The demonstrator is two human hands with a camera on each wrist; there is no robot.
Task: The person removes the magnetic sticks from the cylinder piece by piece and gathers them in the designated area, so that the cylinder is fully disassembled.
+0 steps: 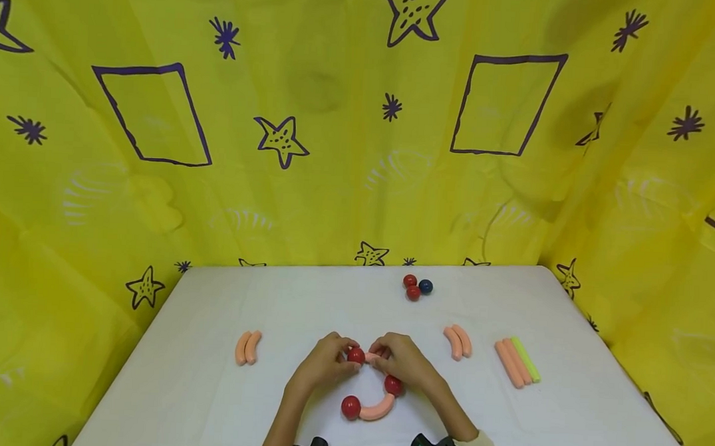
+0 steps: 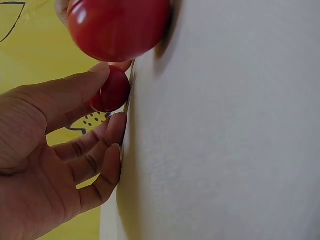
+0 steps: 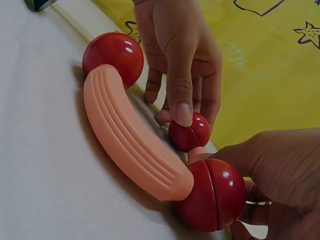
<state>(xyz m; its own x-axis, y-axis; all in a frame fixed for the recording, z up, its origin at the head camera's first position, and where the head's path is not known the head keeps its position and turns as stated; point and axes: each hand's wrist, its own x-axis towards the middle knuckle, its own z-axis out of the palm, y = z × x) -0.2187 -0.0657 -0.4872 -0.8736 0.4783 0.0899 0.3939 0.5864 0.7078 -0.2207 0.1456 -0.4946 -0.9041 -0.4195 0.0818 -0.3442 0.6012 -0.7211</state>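
Observation:
My left hand [image 1: 327, 361] pinches a red ball [image 1: 356, 356] between thumb and fingers, with other fingers on the table in the left wrist view. Fixed to that ball is a short stretch of curved pink stick [image 1: 372, 358], held by the fingers of my right hand [image 1: 404, 359]. A second red ball [image 1: 394, 385] sits beneath the right hand. From it a ridged, curved pink stick [image 3: 132, 137] runs to a third red ball [image 1: 351, 407]. The right fingers hide most of the upper stick.
Farther back lie two loose red balls [image 1: 412, 292] and a dark blue ball [image 1: 425, 286]. Curved pink sticks lie in pairs at left [image 1: 247, 348] and right [image 1: 458, 342]. Straight pink sticks [image 1: 510, 364] and a green stick [image 1: 526, 359] are farther right. A yellow curtain [image 1: 334, 202] surrounds the white table [image 1: 194, 402].

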